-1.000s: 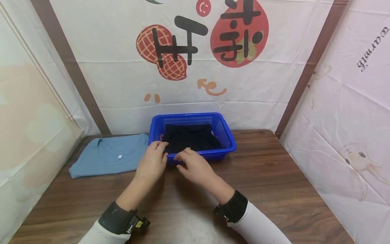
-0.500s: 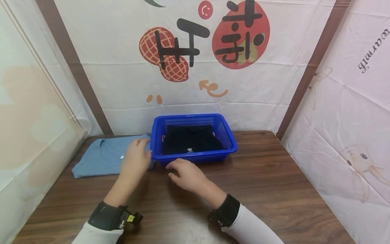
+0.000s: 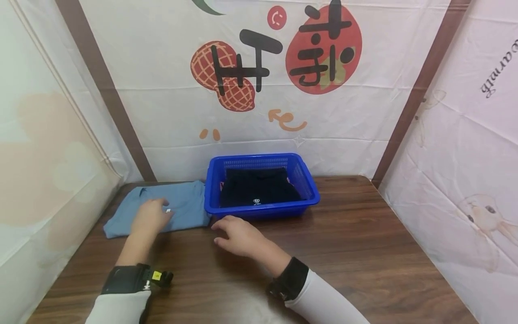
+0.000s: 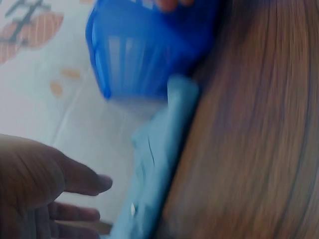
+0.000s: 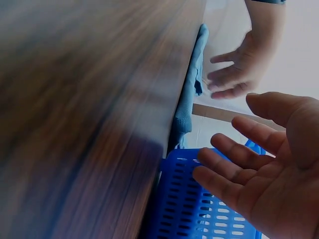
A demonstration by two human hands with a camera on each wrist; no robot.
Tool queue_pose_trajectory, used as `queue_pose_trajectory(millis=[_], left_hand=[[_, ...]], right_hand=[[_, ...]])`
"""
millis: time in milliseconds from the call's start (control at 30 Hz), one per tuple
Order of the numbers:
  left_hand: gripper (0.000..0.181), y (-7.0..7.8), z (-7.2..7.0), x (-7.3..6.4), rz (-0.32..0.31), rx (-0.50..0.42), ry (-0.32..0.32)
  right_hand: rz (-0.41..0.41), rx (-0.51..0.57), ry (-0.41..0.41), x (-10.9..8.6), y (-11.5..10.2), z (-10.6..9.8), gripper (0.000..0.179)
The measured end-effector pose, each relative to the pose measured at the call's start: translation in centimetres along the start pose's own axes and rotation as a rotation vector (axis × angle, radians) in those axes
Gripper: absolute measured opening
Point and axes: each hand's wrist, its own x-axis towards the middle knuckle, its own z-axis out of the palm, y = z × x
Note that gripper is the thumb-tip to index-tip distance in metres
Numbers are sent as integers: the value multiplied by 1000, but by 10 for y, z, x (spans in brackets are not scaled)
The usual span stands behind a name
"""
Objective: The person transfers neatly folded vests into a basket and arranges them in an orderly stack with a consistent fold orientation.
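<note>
Wood-grained bench [image 3: 364, 252]: at left, a flat-folded, soft blue shirt [image 3: 186, 208] beneath the left grip [image 3: 149, 217], fingers spread, empty; then the right grip [image 3: 239, 237], relaxed and empty, near a perforated plastic basket [image 3: 267, 211] holding folded black cloth [image 3: 259, 185].

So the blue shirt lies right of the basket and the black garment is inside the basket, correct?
Wrong side: the head view shows the blue shirt left of the basket. The black garment is inside the basket, as you say.
</note>
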Motion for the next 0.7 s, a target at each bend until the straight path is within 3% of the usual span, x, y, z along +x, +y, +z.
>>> queue_pose_trajectory(millis=[167,300,433,700], left_hand=[[47,-22,5,3,-33,36,-67],[48,-33,12,7,-1,78,-101],[50,-38,17,10,21,97,-113],[49,-38,11,4,13,107,-112]], right_hand=[[4,12,-29,9,0,6,37],[8,-19,-52,20,-3,9,42],[17,-66,-112,29,-8,11,48],[-3,-88,-242,47,-20,18,65]])
